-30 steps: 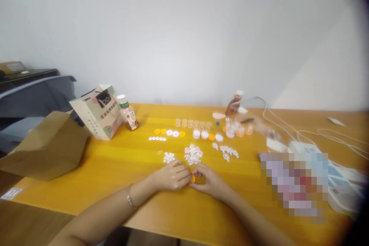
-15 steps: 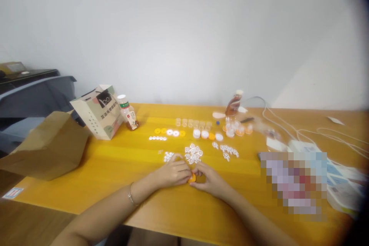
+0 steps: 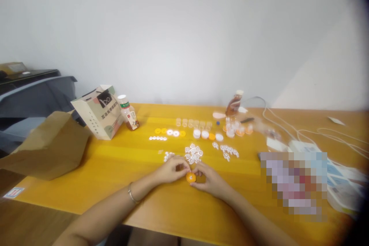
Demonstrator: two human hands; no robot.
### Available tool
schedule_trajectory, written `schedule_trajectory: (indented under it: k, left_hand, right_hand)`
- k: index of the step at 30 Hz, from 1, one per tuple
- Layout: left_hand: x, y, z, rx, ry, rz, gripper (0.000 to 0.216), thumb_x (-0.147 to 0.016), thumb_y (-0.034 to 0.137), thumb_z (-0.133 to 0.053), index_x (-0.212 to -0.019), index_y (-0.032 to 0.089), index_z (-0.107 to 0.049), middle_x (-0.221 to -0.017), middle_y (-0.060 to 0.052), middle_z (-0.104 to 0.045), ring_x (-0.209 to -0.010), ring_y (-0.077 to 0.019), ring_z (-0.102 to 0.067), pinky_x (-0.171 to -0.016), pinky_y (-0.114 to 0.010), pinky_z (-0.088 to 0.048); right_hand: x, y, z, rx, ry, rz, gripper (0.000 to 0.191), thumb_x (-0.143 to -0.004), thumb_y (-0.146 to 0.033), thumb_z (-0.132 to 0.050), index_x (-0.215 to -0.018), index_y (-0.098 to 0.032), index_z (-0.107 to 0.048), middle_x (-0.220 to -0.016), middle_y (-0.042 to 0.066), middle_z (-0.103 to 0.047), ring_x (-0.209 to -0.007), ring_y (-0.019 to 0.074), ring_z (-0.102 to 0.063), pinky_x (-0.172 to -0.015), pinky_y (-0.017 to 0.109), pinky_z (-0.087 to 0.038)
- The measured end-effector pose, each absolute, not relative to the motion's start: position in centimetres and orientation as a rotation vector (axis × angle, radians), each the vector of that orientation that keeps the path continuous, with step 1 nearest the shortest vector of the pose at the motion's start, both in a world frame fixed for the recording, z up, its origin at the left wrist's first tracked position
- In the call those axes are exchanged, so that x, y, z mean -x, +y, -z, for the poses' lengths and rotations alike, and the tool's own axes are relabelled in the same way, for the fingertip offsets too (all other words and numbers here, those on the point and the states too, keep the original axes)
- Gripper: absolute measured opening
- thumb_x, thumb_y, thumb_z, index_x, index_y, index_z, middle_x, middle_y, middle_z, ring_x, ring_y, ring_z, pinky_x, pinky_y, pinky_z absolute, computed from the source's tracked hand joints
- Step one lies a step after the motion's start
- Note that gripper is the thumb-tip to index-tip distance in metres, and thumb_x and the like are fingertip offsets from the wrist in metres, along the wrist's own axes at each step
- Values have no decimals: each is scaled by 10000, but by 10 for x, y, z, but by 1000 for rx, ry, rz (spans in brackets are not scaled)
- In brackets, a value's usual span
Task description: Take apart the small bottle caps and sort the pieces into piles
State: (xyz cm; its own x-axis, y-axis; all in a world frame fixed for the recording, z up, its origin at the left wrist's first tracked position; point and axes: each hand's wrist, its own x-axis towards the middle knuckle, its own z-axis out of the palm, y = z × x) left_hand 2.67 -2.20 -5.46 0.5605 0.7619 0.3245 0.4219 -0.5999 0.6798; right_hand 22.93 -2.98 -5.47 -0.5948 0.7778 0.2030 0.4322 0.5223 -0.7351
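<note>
A round orange disc (image 3: 190, 177) with a small pale spot at its centre is between my two hands, low over the near part of the table. My right hand (image 3: 210, 180) grips its right side with curled finger and thumb. At the upper left edge, my left hand (image 3: 173, 169) pinches finger and thumb together against the disc. Just beyond lies a heap of white gear-like cut-out pieces (image 3: 193, 153). Small white parts (image 3: 167, 156) sit partly hidden behind my left hand.
Farther back are clear cups (image 3: 190, 123), yellow and white rings (image 3: 170, 132), white and orange round pieces (image 3: 205, 134) and more white cut-outs (image 3: 229, 150). A paper bag (image 3: 105, 111) and bottle (image 3: 128, 113) stand left. Another bottle (image 3: 234, 103), cables (image 3: 284, 121) and a blurred-out item (image 3: 296, 184) are right.
My left fingers have drawn back from over the orange disc, so its face now shows. The disc looks turned more face-up. My right hand has hardly moved.
</note>
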Motion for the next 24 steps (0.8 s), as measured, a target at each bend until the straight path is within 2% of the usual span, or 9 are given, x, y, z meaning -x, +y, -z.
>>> schedule_trajectory:
  k: [5,9,13,18,24]
  left_hand:
    - [7,-11,39,-1929,1096,-892,209,-815,315,-545,-786,119,-611,-718,-39,-645,-640,-121,-561,-596,-227,-427]
    - [55,2,23,-2015,1357,-881,188,-777,301,-546,-750,133,-625,-731,-34,-657,-674,-146,-569,-644,-251,-421]
    - [81,6,19,-2277,1667,-633,116,-723,247,-546,-702,183,-641,-727,-4,-668,-712,-169,-577,-686,-267,-367]
    - [74,1,21,-2456,1710,-408,114,-693,159,-519,-642,195,-615,-688,0,-665,-681,-167,-578,-671,-268,-301]
    - [66,-2,21,-2511,1707,-388,124,-720,164,-526,-647,197,-620,-703,-8,-674,-673,-167,-577,-661,-267,-285]
  right_hand:
    - [-230,-30,54,1002,-2231,-923,141,-686,-239,-668,-788,-210,-575,-779,6,-563,-756,164,-521,-686,283,-430]
    - [-230,-30,54,1020,-2233,-928,142,-679,-240,-671,-771,-210,-568,-778,5,-563,-757,166,-523,-684,281,-431]
    - [-230,-31,53,1017,-2241,-925,137,-686,-246,-665,-778,-210,-570,-782,7,-564,-762,168,-528,-686,280,-432]
    - [-231,-31,51,1016,-2253,-921,135,-688,-248,-660,-780,-210,-570,-788,10,-565,-759,169,-520,-694,287,-430]
    - [-231,-32,50,1002,-2251,-930,122,-694,-225,-647,-784,-211,-566,-793,12,-565,-767,168,-521,-699,286,-432]
